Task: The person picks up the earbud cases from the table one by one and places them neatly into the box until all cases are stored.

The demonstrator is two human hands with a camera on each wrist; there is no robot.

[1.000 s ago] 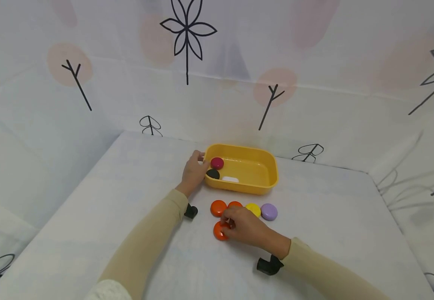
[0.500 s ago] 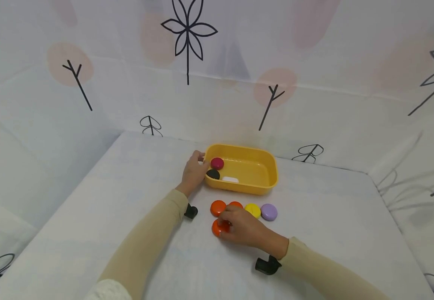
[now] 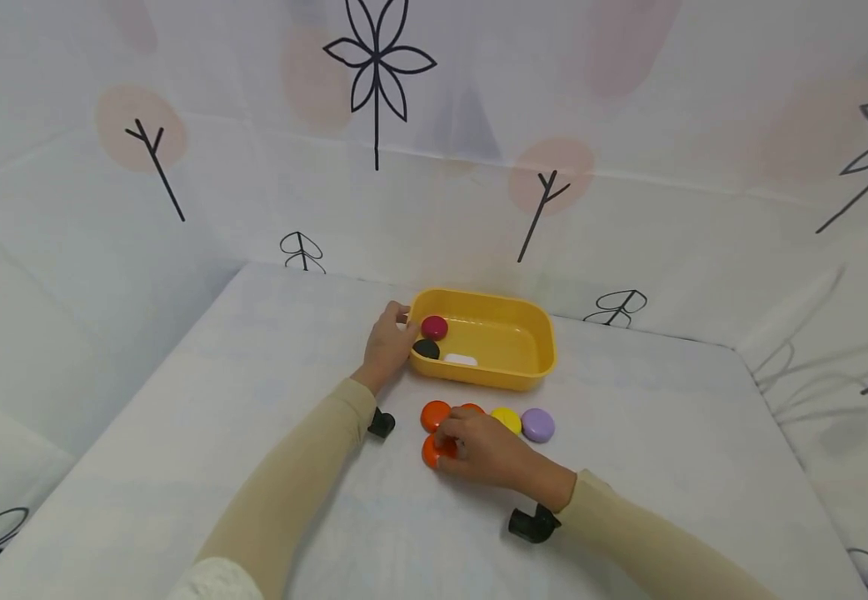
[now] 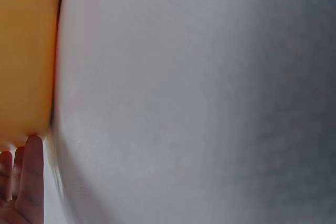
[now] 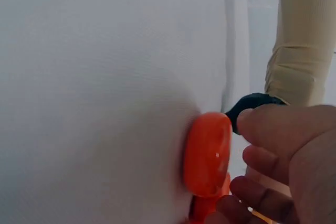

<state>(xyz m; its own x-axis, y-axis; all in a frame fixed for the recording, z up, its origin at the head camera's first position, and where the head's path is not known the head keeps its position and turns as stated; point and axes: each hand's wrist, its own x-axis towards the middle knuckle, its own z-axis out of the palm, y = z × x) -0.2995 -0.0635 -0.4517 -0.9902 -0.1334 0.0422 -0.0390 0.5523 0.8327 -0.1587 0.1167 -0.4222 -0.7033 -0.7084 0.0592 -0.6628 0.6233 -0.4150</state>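
In the head view my left hand [image 3: 389,340] holds the left end of a yellow tray [image 3: 509,379], with fingers at its rim. The left wrist view shows fingertips [image 4: 33,148] against the tray's outer wall [image 4: 26,56]. My right hand [image 3: 488,450] has its thumb and fingers about a glossy orange disc [image 3: 431,452] on the white table. Seen from the right wrist, that disc [image 5: 207,153] lies flat, with the thumb [image 5: 247,119] just above it and fingertips at its lower edge. Beyond it are two more orange discs [image 3: 436,415], one partly hidden by my hand.
A yellow disc [image 3: 507,420] and a lilac disc [image 3: 538,425] continue the row in front of the tray. Inside the tray lie a dark red disc [image 3: 434,327], a black one [image 3: 426,348] and a white piece [image 3: 461,359]. A patterned cloth wall [image 3: 449,208] stands behind.
The front orange disc has slid slightly away from me and to the left with my right hand, closer to the row. My left hand and the tray have stayed put.
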